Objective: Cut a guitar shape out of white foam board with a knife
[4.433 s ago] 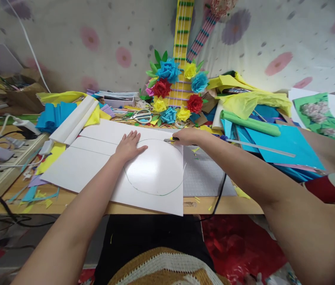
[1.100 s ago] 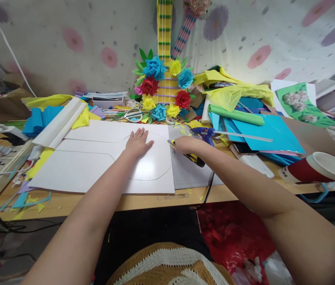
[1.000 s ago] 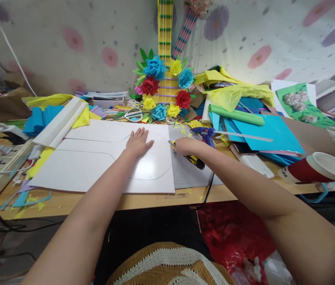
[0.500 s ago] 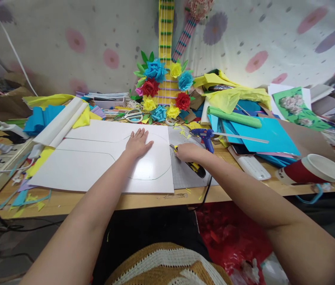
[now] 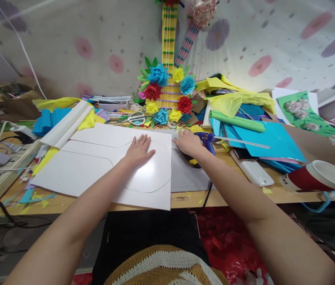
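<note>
My left hand (image 5: pixel 139 151) lies flat with fingers spread on a white board (image 5: pixel 93 170), over part of a drawn outline: a rounded body with a long straight neck. At the board's right edge, my right hand (image 5: pixel 187 142) is closed around a yellow and black utility knife (image 5: pixel 195 162), whose handle shows below the palm. The blade end is hidden by my fingers. Under the board's right side lies a grey cutting mat (image 5: pixel 188 176). Just beyond my right hand sits a blue glue gun (image 5: pixel 207 139) with a long glue stick in it.
A yellow paper guitar (image 5: pixel 169 83) with paper flowers stands at the back. Scissors (image 5: pixel 136 118) lie before it. Blue sheets (image 5: pixel 274 140) and a green roll (image 5: pixel 237 121) are at right, with a red and white cup (image 5: pixel 318 176). A power strip (image 5: pixel 4 174) is at left.
My right hand first moved with the knife along the curve to the board's right edge, then a little farther back. The board has shifted and turned slightly. My left hand stays flat on it.
</note>
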The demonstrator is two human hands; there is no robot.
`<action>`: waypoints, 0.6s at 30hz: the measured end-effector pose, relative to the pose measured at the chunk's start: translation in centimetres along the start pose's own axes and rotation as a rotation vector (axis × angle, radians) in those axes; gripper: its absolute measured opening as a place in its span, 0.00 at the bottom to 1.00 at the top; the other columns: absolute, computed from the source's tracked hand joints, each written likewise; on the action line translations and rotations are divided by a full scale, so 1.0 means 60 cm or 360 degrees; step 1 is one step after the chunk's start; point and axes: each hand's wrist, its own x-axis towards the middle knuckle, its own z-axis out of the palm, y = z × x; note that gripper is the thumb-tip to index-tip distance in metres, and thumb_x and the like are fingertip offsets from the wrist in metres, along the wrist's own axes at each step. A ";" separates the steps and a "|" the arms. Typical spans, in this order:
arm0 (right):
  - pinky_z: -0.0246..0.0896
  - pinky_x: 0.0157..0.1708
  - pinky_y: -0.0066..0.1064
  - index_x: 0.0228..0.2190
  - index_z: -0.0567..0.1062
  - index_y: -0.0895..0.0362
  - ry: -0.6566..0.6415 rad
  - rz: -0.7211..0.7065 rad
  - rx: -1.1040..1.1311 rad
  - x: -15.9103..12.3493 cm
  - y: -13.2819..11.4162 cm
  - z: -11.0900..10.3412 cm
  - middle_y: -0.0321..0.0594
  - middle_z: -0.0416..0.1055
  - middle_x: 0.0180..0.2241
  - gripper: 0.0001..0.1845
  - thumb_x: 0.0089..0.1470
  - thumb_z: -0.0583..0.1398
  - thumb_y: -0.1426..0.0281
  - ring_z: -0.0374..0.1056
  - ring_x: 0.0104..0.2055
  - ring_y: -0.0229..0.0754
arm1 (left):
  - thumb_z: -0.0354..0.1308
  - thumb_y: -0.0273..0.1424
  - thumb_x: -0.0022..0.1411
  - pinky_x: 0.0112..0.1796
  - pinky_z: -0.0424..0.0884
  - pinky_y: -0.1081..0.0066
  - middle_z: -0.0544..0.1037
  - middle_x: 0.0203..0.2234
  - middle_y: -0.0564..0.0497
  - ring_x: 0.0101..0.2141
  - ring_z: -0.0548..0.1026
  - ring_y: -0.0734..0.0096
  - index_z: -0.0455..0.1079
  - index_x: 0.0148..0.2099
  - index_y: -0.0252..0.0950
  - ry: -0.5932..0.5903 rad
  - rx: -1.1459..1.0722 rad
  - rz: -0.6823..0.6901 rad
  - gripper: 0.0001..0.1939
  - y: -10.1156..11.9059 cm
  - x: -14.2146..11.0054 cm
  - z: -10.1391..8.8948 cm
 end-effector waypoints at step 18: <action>0.55 0.47 0.34 0.48 0.72 0.62 -0.0161 -0.0260 0.0197 0.108 -0.099 0.028 0.55 0.67 0.51 0.33 0.61 0.38 0.55 0.64 0.52 0.47 | 0.44 0.31 0.63 0.54 0.62 0.66 0.72 0.51 0.49 0.54 0.67 0.68 0.70 0.48 0.35 0.0432 -0.0106 0.0266 0.16 0.026 -0.059 0.014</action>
